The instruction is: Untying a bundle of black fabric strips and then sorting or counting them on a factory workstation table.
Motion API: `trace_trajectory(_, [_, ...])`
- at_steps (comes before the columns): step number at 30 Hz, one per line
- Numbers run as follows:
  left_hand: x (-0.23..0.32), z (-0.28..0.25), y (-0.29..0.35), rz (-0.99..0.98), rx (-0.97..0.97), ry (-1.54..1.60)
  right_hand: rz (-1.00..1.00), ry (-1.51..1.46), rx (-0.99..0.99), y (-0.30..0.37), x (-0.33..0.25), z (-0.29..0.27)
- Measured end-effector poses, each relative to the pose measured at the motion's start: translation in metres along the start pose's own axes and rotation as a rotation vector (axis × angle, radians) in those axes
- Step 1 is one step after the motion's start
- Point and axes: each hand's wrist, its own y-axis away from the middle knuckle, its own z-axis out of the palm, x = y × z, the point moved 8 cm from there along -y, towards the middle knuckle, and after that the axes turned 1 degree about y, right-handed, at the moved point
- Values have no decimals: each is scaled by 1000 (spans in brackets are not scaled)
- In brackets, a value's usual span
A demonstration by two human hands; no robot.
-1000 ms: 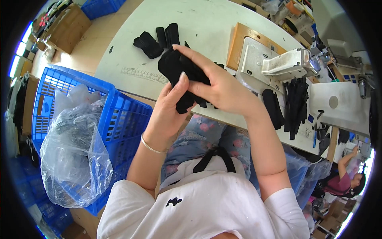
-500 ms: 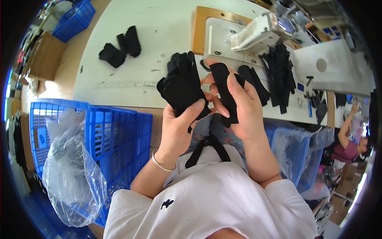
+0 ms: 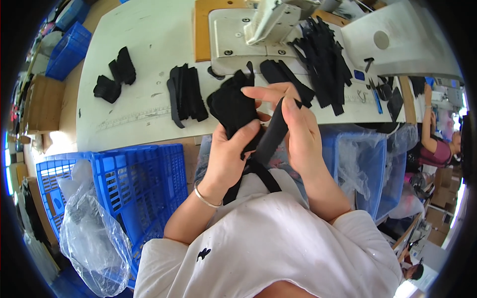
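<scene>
The bundle of black fabric pieces (image 3: 232, 103) is up in front of the person's body, over the near edge of the bench, gripped in the left hand (image 3: 229, 151); the thumb lies across its lower right side and most of the other fingers are hidden beneath it. Immediately to its right, a single black strip (image 3: 272, 138) slants down and leftward from the right hand (image 3: 302, 124), pinched between thumb and fingers, its lower end beside the left thumb. The right hand is partly closed, with the index finger extended toward the bundle's right edge; whether that fingertip touches the fabric cannot be told, nor whether strip and bundle touch. A silver-coloured bangle (image 3: 206, 196) circles the left wrist. Beyond the hands, a row of black strips (image 3: 187, 94) lies on the white bench (image 3: 149, 39) just left of the bundle, and two small black piles (image 3: 114, 79) lie farther left, past a faint printed ruler scale (image 3: 131, 119). Behind the right hand lies a flat black stack (image 3: 285, 82), with a looser heap of long black strips (image 3: 325, 64) to its right. The sewing machine (image 3: 273, 25) stands at the back on its pale plate, and a blue-handled tool (image 3: 376, 102) lies near the bench's right end. Below the bench, a blue plastic crate (image 3: 144, 174) with a clear plastic bag (image 3: 92, 243) over its side stands at the left, and a translucent blue bin (image 3: 357, 184) at the right.
</scene>
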Motion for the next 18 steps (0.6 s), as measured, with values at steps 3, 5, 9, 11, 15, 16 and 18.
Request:
trace_trajectory(3, [-3,10,-2,-49,-50,12,88,48,72,-5,0,-25])
trace_trajectory(5, [-14,4,-5,-153,-63,-10,130,31,60,-2,4,-32])
trace_trajectory(9, [-25,14,-3,-181,-110,-11,133,-77,24,3,5,-35])
trace_trajectory(11, [-22,15,-4,-165,-90,-59,122,-32,35,4,0,-40])
trace_trajectory(15, [-23,5,-8,-108,-80,-216,174,146,-105,8,0,-34])
trace_trajectory(16, [-23,4,-8,-112,-80,-217,129,42,-189,8,-1,-27])
trace_trajectory(18, [-28,11,-7,-216,-178,-25,202,10,-239,9,2,-30])
